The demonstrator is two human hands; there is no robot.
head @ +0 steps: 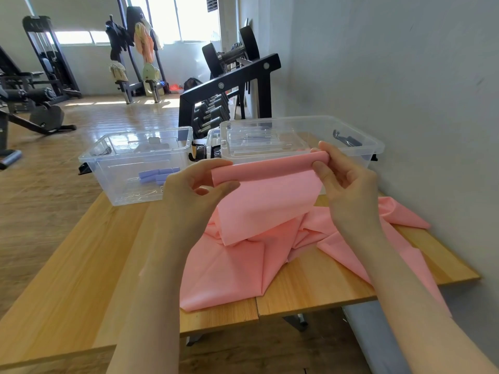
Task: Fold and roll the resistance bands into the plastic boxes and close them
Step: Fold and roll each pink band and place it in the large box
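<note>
At the far left of the tabletop (81,255) stands an open clear plastic box (135,163), upright, with no lid on it. On its floor lie small rolled purple bands (158,176), grouped toward its right side.

To the right of centre, the left hand (194,184) is raised above the tabletop. Its fingers (224,188) and thumb are curled and pinch the left end of a rolled edge of the pink resistance band (259,209).

The band's top edge is wound into a short tight roll held level between the two hands, just in front of the second box. Below the roll a flat sheet of the band hangs down, and the remainder lies crumpled on the tabletop, spreading toward the near edge and to the right against the wall (405,90).

Behind the roll stands a second clear plastic box (359,144), upright, at the far right of the tabletop near the wall. A clear lid appears to lie inside or on it; which cannot be told. Black latches show at its sides.

The right hand (348,182) grips the right end of the roll, fingers (328,148) curled over the top and thumb beneath.

Beyond the tabletop stands a black dumbbell rack (229,85); gym machines occupy the far left of the room.
</note>
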